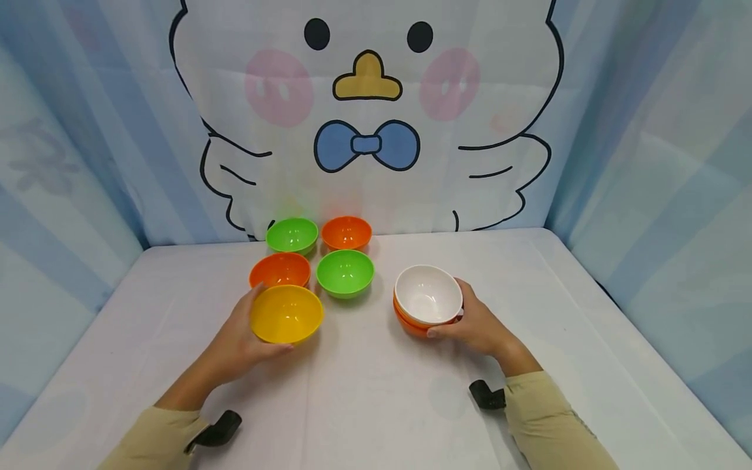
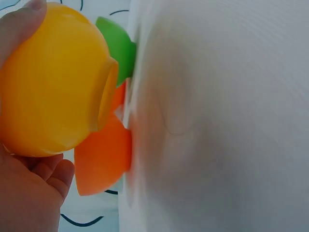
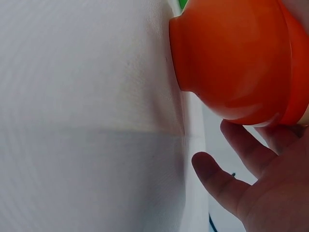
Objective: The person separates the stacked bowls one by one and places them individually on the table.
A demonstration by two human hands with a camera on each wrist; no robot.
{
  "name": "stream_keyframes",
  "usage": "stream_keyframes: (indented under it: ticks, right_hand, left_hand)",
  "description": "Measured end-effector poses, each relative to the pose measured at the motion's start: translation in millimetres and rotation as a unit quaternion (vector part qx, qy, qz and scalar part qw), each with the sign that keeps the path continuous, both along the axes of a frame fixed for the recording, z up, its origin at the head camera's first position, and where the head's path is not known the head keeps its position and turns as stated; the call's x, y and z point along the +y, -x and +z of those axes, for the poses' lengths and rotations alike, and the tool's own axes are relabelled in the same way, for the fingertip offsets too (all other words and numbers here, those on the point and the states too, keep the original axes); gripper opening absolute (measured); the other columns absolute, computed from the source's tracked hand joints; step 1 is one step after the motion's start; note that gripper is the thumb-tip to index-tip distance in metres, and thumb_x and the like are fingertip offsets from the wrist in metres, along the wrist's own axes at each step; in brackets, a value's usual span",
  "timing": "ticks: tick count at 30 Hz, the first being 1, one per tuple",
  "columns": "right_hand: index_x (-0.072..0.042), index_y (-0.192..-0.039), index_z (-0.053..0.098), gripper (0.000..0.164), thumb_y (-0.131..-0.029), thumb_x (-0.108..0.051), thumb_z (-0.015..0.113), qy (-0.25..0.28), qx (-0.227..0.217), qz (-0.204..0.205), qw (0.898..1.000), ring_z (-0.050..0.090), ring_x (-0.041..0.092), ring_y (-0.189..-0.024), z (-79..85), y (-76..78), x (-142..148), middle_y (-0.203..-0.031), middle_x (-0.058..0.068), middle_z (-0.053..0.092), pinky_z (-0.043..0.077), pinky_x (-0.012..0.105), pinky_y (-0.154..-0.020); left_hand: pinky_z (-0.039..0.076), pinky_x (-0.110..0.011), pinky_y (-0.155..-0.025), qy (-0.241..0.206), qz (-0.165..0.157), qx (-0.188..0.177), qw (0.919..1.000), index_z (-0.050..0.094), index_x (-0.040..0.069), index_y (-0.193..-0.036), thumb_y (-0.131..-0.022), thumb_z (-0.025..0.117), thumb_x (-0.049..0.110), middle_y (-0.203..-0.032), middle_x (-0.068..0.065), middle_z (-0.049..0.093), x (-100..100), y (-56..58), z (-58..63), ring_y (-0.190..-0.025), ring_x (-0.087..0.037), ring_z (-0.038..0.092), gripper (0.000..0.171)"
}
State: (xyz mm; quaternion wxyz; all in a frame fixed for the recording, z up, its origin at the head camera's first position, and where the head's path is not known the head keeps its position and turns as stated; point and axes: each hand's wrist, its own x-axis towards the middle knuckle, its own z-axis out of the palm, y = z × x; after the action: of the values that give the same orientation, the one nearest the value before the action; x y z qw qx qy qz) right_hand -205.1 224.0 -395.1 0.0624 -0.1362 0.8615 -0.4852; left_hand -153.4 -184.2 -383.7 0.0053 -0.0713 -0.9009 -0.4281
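My left hand [image 1: 243, 343] grips a yellow bowl [image 1: 286, 314] by its sides, thumb at the near rim. In the left wrist view, the yellow bowl's foot shows raised off the tabletop. My right hand [image 1: 476, 320] holds a nested stack from its right side. A white bowl [image 1: 429, 294] tops that stack, with orange bowls [image 1: 409, 324] under it. Seen from the right wrist, the lowest orange bowl [image 3: 231, 58] has its foot close to the cloth. Just beyond the yellow bowl sits an orange bowl [image 1: 280, 269], partly hidden by it.
A green bowl [image 1: 345, 273] stands between the two hands, slightly farther back. Behind are another green bowl [image 1: 292, 235] and an orange bowl [image 1: 346, 233] near the back edge. White cloth covers the table [image 1: 376, 405]; a printed curtain [image 1: 370, 196] rises behind it.
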Motion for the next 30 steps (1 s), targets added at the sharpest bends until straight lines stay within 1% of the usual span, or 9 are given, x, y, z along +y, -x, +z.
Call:
stream_keyframes:
  ticks: [5,8,12,16,20,24,30]
  right_hand:
    - [-0.002,-0.155,0.017,0.112,-0.074,-0.025,0.091,0.002,-0.004,0.001,1.000,0.042,0.040,-0.132,-1.3,-0.6,0.7,-0.149,0.021,0.040,0.036,0.058,-0.107]
    - [-0.002,-0.155,0.018,0.112,-0.073,-0.027,0.091,0.001,-0.003,-0.001,1.000,0.042,0.040,-0.132,-2.5,0.1,0.9,-0.148,0.021,0.040,0.036,0.058,-0.107]
    - [-0.003,-0.154,0.019,0.113,-0.072,-0.028,0.092,0.002,-0.004,-0.002,1.000,0.042,0.039,-0.132,-4.1,0.9,0.2,-0.148,0.019,0.040,0.036,0.058,-0.108]
    - [-0.004,-0.154,0.020,0.113,-0.071,-0.028,0.092,0.004,-0.003,-0.004,1.000,0.042,0.039,-0.132,-3.9,0.6,-0.5,-0.148,0.019,0.041,0.036,0.057,-0.108]
    - [-0.002,-0.154,0.020,0.111,-0.073,-0.026,0.091,0.004,0.005,-0.002,1.000,0.043,0.039,-0.131,-3.0,0.2,-0.5,-0.147,0.021,0.041,0.036,0.057,-0.107]
    - [-0.001,-0.154,0.020,0.110,-0.074,-0.026,0.091,0.002,0.005,-0.001,1.000,0.043,0.039,-0.131,-3.6,0.7,-0.2,-0.148,0.021,0.040,0.036,0.057,-0.107]
    - [-0.002,-0.154,0.020,0.112,-0.072,-0.027,0.092,0.001,0.002,-0.004,1.000,0.042,0.039,-0.132,-3.7,0.1,-1.6,-0.148,0.020,0.040,0.036,0.057,-0.108]
  left_hand:
    - [0.038,-0.066,-0.103,0.009,0.007,0.001,0.9999,0.013,-0.007,-0.154,-0.074,0.089,0.033,-0.148,-0.029,0.031,-4.9,-5.0,-3.2,-0.125,-0.044,0.041,0.117]
    - [0.038,-0.066,-0.103,0.005,0.008,0.004,0.9999,0.014,-0.006,-0.153,-0.074,0.089,0.033,-0.147,-0.029,0.033,-8.5,-6.6,-6.1,-0.125,-0.043,0.041,0.116]
    - [0.034,-0.066,-0.105,0.000,0.009,-0.002,1.0000,0.014,-0.006,-0.154,-0.073,0.090,0.032,-0.149,-0.029,0.031,-13.9,-8.9,-10.3,-0.127,-0.044,0.040,0.117]
    - [0.031,-0.067,-0.108,0.017,0.016,-0.022,0.9995,0.012,-0.008,-0.154,-0.073,0.089,0.035,-0.152,-0.031,0.027,-19.5,-11.5,-12.5,-0.130,-0.046,0.037,0.120]
    - [0.031,-0.067,-0.108,0.036,0.023,-0.045,0.9981,0.010,-0.008,-0.154,-0.074,0.088,0.038,-0.153,-0.032,0.024,-24.1,-13.7,-12.6,-0.130,-0.046,0.036,0.121]
    - [0.030,-0.067,-0.107,0.046,0.018,-0.063,0.9967,0.008,-0.008,-0.154,-0.073,0.089,0.037,-0.153,-0.032,0.022,-27.3,-14.9,-11.1,-0.130,-0.047,0.035,0.123]
    - [0.029,-0.067,-0.108,0.054,0.018,-0.078,0.9953,0.007,-0.009,-0.153,-0.071,0.090,0.037,-0.153,-0.033,0.021,-31.2,-13.5,-10.8,-0.131,-0.048,0.034,0.125]
